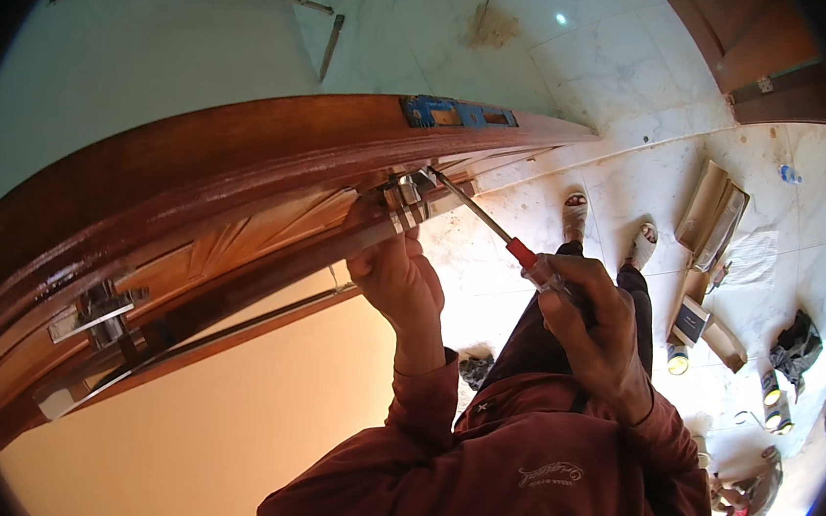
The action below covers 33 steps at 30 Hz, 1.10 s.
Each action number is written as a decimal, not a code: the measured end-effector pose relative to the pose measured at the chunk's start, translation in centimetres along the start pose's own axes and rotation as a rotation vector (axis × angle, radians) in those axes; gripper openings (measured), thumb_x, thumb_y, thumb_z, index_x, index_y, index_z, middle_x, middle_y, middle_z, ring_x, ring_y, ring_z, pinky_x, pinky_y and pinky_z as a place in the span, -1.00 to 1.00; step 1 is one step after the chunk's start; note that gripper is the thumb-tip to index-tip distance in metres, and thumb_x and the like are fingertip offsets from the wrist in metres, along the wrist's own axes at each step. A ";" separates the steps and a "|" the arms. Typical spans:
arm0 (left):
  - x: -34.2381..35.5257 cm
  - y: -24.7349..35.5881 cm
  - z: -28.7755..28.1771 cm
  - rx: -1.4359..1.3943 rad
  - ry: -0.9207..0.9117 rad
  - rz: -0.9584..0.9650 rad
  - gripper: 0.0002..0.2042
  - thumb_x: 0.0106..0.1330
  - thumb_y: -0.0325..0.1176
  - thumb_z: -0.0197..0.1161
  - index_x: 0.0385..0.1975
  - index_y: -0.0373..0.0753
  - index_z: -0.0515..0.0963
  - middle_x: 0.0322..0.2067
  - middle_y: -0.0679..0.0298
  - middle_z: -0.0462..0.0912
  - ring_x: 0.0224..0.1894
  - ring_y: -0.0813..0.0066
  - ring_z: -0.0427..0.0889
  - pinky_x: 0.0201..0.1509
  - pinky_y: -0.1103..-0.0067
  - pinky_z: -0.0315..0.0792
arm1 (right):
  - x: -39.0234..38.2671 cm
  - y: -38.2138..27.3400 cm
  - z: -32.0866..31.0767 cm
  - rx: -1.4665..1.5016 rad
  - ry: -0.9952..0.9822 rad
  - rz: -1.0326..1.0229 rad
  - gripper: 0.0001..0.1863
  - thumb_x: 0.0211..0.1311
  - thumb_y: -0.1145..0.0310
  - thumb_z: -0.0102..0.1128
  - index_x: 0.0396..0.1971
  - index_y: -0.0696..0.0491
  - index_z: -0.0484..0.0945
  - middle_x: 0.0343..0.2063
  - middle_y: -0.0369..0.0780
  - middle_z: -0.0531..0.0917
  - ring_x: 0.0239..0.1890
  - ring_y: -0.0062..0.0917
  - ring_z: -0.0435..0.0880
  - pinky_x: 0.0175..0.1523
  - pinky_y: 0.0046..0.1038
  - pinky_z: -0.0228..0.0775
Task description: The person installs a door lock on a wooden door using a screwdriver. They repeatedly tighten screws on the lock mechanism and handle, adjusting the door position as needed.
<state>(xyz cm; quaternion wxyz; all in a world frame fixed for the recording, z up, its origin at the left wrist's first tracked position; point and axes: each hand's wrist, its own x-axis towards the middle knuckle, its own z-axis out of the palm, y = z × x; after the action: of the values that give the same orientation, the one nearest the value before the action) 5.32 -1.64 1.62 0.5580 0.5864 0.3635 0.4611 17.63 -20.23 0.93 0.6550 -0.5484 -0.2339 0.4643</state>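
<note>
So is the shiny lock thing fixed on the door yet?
Partly. The metal fitting already sits on the door, with the left hand steadying it. The right hand has a screwdriver tipped into it, so screwing looks in hand. Blue tape is still on the door edge, and boxes lie on the floor.

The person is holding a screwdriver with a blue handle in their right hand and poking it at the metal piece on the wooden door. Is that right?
Not quite. The head view shows the screwdriver handle is red and clear, not blue. The right hand does hold it, with its tip at the metal piece on the wooden door, which the left hand steadies.
</note>
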 end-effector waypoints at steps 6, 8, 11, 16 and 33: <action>0.9 1.0 0.1 0.253 0.039 0.334 -0.90 0.37 -0.57 0.19 -0.19 -0.41 0.58 -0.13 0.14 0.67 -0.15 0.49 0.66 -0.03 0.62 0.53 | -0.1 0.7 0.3 -0.077 0.037 -0.155 -0.68 0.31 0.50 0.17 0.04 0.19 0.45 -0.26 -0.05 0.72 -0.36 -0.36 0.75 -0.27 -0.44 0.55; 0.9 1.4 0.5 0.427 0.059 0.401 -0.90 0.37 -0.54 0.20 -0.21 -0.42 0.59 -0.17 0.15 0.67 -0.16 0.49 0.67 -0.05 0.61 0.54 | -0.3 0.8 0.7 -0.085 0.067 -0.180 -0.66 0.31 0.49 0.19 0.06 0.19 0.44 -0.23 -0.03 0.71 -0.31 -0.30 0.77 -0.26 -0.40 0.57; 0.9 0.5 0.3 0.516 0.142 0.365 -0.89 0.40 -0.51 0.18 -0.22 -0.42 0.60 -0.20 0.16 0.68 -0.17 0.49 0.68 -0.06 0.58 0.55 | -0.2 1.2 1.1 -0.091 0.090 -0.190 -0.62 0.30 0.48 0.20 0.09 0.19 0.41 -0.20 0.00 0.71 -0.27 -0.24 0.77 -0.21 -0.37 0.60; 1.2 0.0 -0.3 0.428 0.028 0.317 -0.88 0.39 -0.54 0.17 -0.13 -0.33 0.48 -0.11 0.11 0.65 -0.10 0.35 0.71 0.00 0.47 0.68 | -0.1 1.6 1.7 0.028 0.049 -0.136 -0.63 0.35 0.49 0.16 0.11 0.18 0.37 -0.18 0.01 0.69 -0.24 -0.21 0.76 -0.19 -0.35 0.60; -4.9 -2.3 6.0 -1.173 -0.416 -0.609 -0.58 0.58 -0.04 -0.20 0.38 0.16 0.28 0.36 0.56 0.34 0.47 0.52 0.17 0.54 0.33 -0.15 | 0.6 3.3 -0.7 0.056 0.017 -0.237 -0.59 0.24 0.51 0.26 0.07 0.22 0.42 -0.26 0.02 0.68 -0.31 -0.13 0.75 -0.27 -0.31 0.57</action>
<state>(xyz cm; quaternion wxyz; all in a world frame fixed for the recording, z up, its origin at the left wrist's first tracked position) 9.67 -7.89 -0.98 0.9455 0.1360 0.0881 0.2823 17.30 -20.21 -2.50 0.7222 -0.5022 -0.2786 0.3855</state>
